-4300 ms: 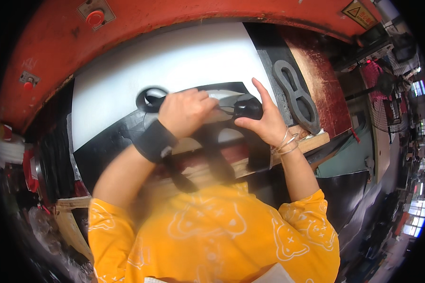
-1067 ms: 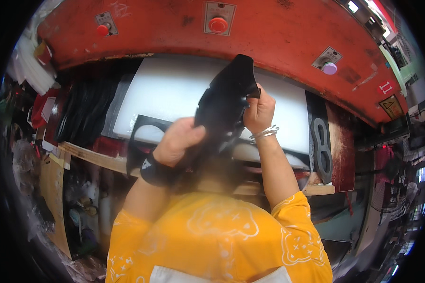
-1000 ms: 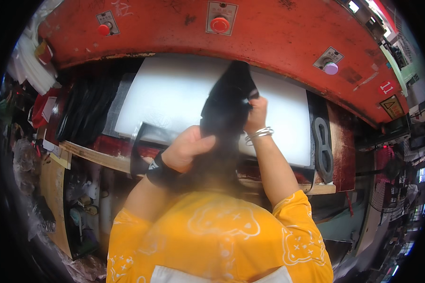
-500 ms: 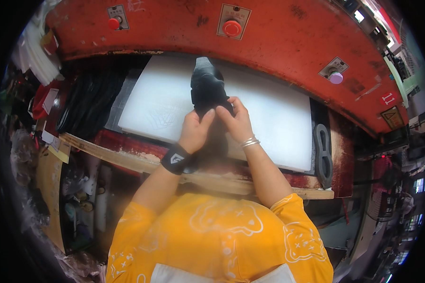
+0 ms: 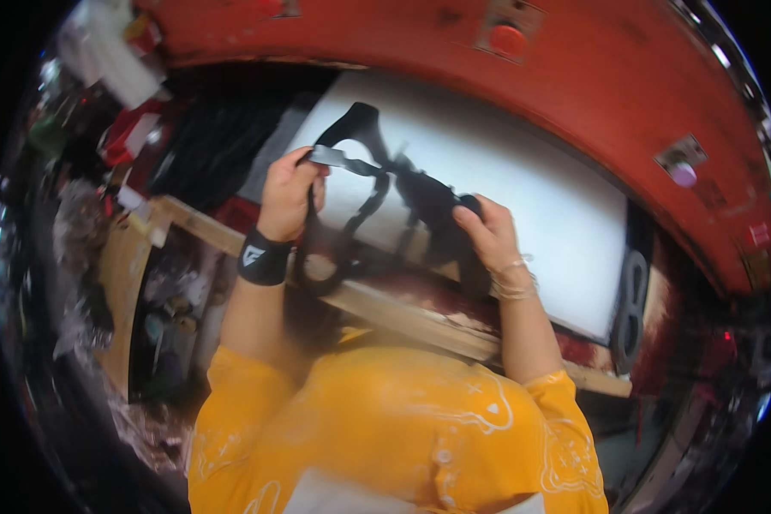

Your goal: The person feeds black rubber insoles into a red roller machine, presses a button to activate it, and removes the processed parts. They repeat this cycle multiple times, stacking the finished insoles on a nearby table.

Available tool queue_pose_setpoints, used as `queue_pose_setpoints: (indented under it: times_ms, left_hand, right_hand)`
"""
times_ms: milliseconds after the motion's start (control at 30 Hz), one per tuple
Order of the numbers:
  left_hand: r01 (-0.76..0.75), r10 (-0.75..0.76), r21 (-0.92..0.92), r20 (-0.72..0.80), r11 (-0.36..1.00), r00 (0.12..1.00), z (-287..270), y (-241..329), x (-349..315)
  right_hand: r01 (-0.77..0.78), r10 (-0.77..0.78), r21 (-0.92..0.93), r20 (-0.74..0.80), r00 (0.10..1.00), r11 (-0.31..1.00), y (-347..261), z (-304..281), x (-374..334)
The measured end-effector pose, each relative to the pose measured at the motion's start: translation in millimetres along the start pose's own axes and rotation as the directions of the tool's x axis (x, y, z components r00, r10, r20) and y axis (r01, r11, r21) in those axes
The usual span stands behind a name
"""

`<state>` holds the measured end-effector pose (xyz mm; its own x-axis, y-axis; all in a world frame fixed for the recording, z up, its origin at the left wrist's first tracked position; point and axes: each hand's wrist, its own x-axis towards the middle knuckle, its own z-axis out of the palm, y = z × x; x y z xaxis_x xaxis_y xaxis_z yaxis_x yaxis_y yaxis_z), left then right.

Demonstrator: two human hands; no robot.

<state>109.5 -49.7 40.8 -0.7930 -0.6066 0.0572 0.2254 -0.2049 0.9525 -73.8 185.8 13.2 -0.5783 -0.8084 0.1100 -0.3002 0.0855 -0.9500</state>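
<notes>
My left hand (image 5: pixel 284 199) pinches a black looped strip piece (image 5: pixel 357 127) with large open gaps, its lower part hanging down near the wooden edge. A pale glint shows on the strip beside the fingers. My right hand (image 5: pixel 491 233) is closed around a dark flexible piece (image 5: pixel 431 199), which is blurred by motion and stretches toward the strip piece. Whether the two are joined where they meet, I cannot tell. Both are held over the white board (image 5: pixel 544 231) and its near edge.
Behind the board runs a red machine beam (image 5: pixel 403 38) with a red button (image 5: pixel 505 39) and a purple one (image 5: pixel 683 175). A grey figure-eight-shaped piece (image 5: pixel 630 313) lies right of the board. Black sheets (image 5: pixel 218 141) lie at left; a wooden rail (image 5: pixel 403 317) edges the front.
My hands have moved apart, the left one outward and up, the right one rightward. The dark bundle that both held together is now spread between them. The view has shifted and tilted.
</notes>
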Motion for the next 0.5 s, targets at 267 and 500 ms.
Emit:
queue_pose_setpoints:
  times_ms: [267,500]
  left_hand:
    - [0.175,-0.211,0.571,-0.003,0.802,0.977,-55,34,-12]
    - [0.122,-0.430,0.551,0.475,0.826,0.767,-9,24,12]
  right_hand:
    - [-0.055,0.059,-0.035,0.130,0.990,0.998,-3,5,-3]
    - [-0.024,0.033,-0.050,0.189,0.981,0.998,-5,3,-1]
